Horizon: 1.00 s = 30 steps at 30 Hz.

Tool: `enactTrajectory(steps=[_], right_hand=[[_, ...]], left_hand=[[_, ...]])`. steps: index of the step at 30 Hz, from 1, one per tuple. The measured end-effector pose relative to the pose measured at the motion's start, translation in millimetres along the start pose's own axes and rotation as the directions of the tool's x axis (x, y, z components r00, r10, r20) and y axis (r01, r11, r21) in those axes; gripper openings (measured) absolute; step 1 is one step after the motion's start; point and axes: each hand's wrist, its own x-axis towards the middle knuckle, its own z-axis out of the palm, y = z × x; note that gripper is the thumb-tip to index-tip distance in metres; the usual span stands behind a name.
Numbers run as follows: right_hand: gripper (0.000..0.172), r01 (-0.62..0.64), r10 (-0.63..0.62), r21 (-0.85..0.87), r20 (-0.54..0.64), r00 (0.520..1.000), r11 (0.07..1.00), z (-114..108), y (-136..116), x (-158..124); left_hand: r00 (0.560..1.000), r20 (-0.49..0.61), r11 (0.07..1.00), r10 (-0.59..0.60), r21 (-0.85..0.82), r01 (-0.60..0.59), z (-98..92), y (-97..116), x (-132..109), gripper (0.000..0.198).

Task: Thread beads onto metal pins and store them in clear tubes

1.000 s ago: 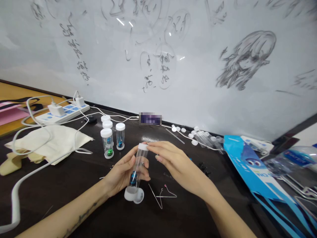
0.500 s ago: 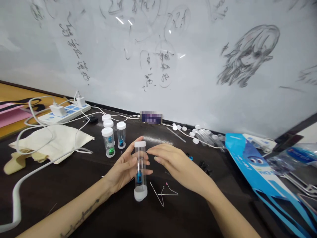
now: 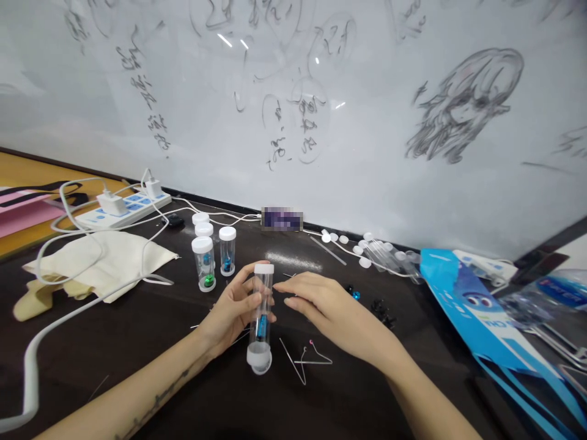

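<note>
A clear plastic tube point(image 3: 263, 299) with white caps and a blue piece point(image 3: 262, 327) inside stands slightly tilted before me. The fingers of my left hand point(image 3: 232, 315) curl round its upper half from the left. Just right of the tube, my right hand point(image 3: 328, 308) is open and holds nothing, its fingers stretched toward the tube. Bent thin metal wires point(image 3: 305, 362), one with a pink tip, lie below my right hand. To the left stand several similar capped tubes point(image 3: 202, 263), one with a green piece inside.
Loose white caps and clear tubes point(image 3: 384, 253) lie at the back right by the whiteboard point(image 3: 367, 153). Small black pieces point(image 3: 381, 311) are right of my hand. A blue bag point(image 3: 458, 305) sits at right. A cream cloth point(image 3: 105, 263), cables and a power strip point(image 3: 132, 208) lie left.
The tube has gone from upright to slightly tilted, its top leaning right. My left fingers have closed in around it. My right hand stays beside it, and the view has shifted a little.
</note>
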Motion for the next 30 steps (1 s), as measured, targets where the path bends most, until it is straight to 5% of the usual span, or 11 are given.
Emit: enactTrajectory(steps=[8,16,24,30], right_hand=[[0.040,-0.188,0.213,0.227,-0.092,0.973,0.956,3.0,1.9,2.7],[0.024,-0.061,0.069,0.139,-0.056,0.996,0.988,2.4,-1.8,2.6],[0.032,-0.133,0.156,0.101,-0.265,0.952,0.986,-14.2,15.7,0.9],[0.033,-0.107,0.124,0.096,-0.191,0.974,0.990,9.1,24.2,8.3]], left_hand=[[0.997,-0.050,0.973,0.060,0.225,-0.047,1.4,-3.1,0.6,0.065],[0.988,-0.016,0.901,0.155,0.412,-0.135,-0.3,-6.7,1.3,0.063],[0.928,0.030,0.522,0.372,0.820,-0.236,0.0,-2.1,-0.9,0.038],[0.865,0.178,0.296,0.469,0.891,-0.344,3.0,-1.0,-6.2,0.031]])
